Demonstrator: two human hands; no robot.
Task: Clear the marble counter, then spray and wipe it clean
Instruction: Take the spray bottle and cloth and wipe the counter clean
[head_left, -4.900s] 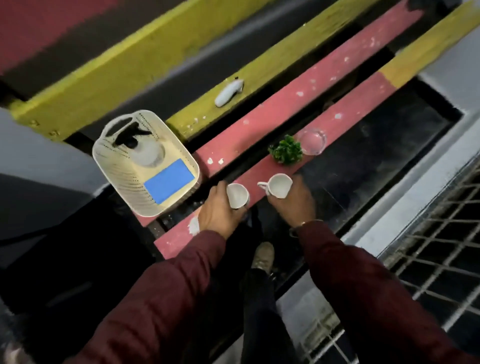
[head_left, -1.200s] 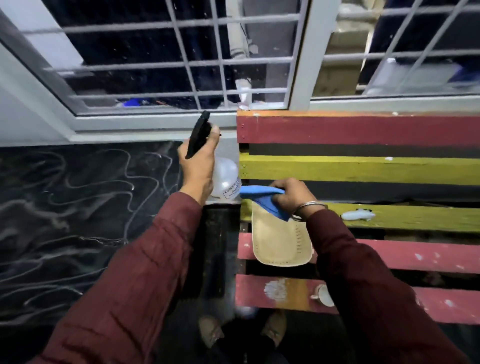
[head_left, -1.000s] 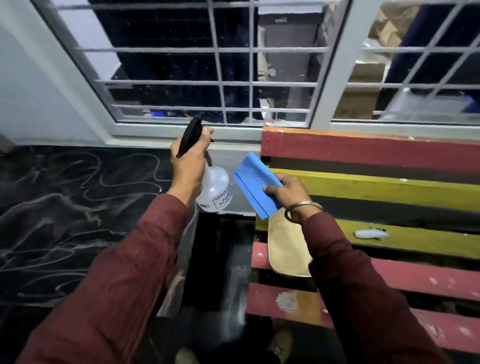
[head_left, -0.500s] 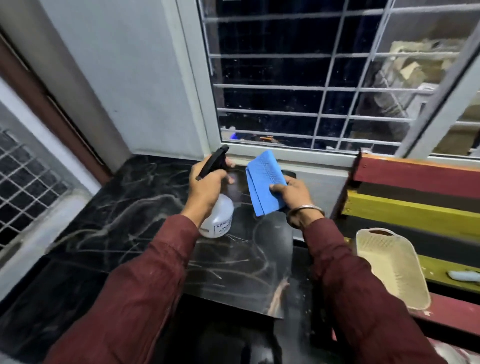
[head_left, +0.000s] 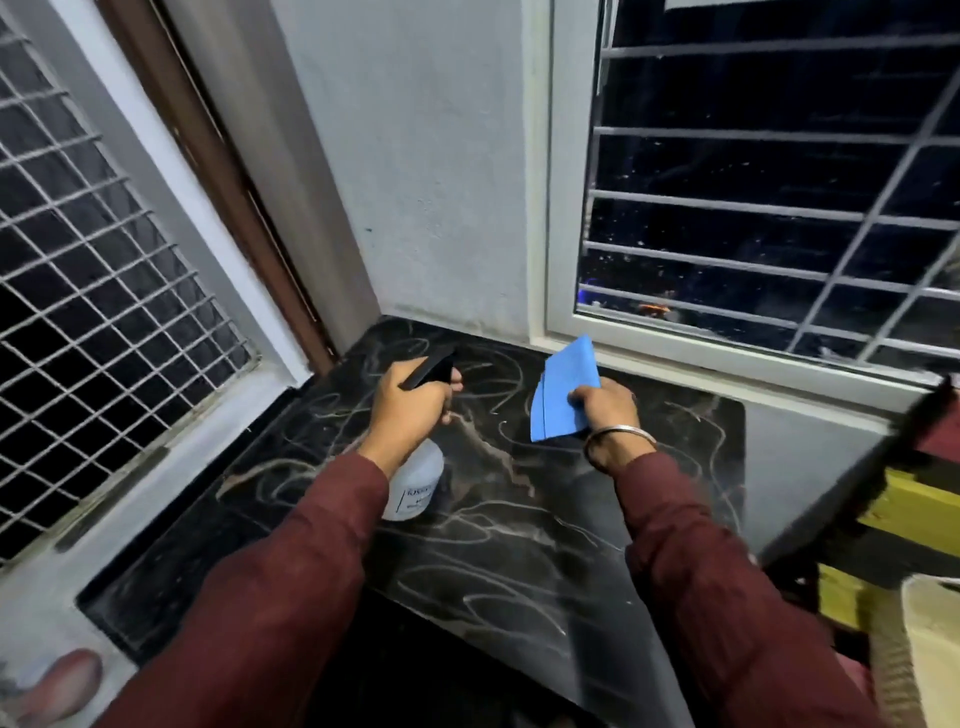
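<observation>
The black marble counter (head_left: 519, 545) with pale veins fills the corner under the window, and nothing stands on it. My left hand (head_left: 413, 402) grips the black trigger head of a clear spray bottle (head_left: 415, 488), held above the counter's middle with the nozzle pointing toward the far wall. My right hand (head_left: 605, 405) pinches a folded blue cloth (head_left: 563, 392), which stands upright above the counter near the window sill.
A white-framed barred window (head_left: 753, 208) runs along the back right. A grilled window (head_left: 88, 270) and a brown frame are on the left. The painted wooden bench (head_left: 914, 499) and a cream basket (head_left: 935, 639) sit at the right edge.
My view has swung left from the bench to the counter corner. Both hands carried the bottle and cloth over the marble and now hang lower above it.
</observation>
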